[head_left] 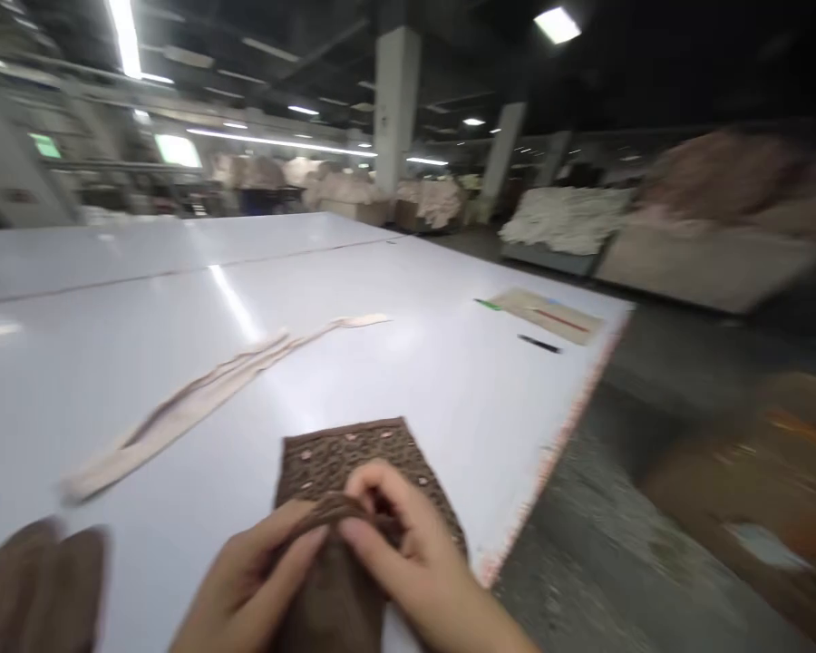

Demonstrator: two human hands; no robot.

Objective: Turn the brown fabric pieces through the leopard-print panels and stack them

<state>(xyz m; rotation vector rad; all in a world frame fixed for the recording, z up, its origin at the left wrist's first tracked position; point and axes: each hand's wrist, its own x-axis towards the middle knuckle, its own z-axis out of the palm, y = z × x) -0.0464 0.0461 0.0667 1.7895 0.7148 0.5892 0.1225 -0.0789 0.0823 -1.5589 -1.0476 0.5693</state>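
Note:
A brown piece of fabric (344, 589) is pinched between my two hands near the front of the white table. My left hand (251, 571) grips its folded upper edge with thumb and fingers. Close beside it, my right hand (408, 544) has thumb and forefinger closed on the same edge. Just beyond lies a brown patterned fabric piece (354, 453) with small pink spots, flat on the table and partly hidden by my hands. Whether the two pieces are joined, I cannot tell.
Pale pink fabric strips (204, 390) lie across the white table (381, 272). Brown fabric (47, 580) sits at the lower left. Toward the right edge are a tan sheet (548, 315), a green pen (487, 304) and a black pen (539, 344). A cardboard box (754, 508) and fabric-filled bins (564, 222) stand beyond.

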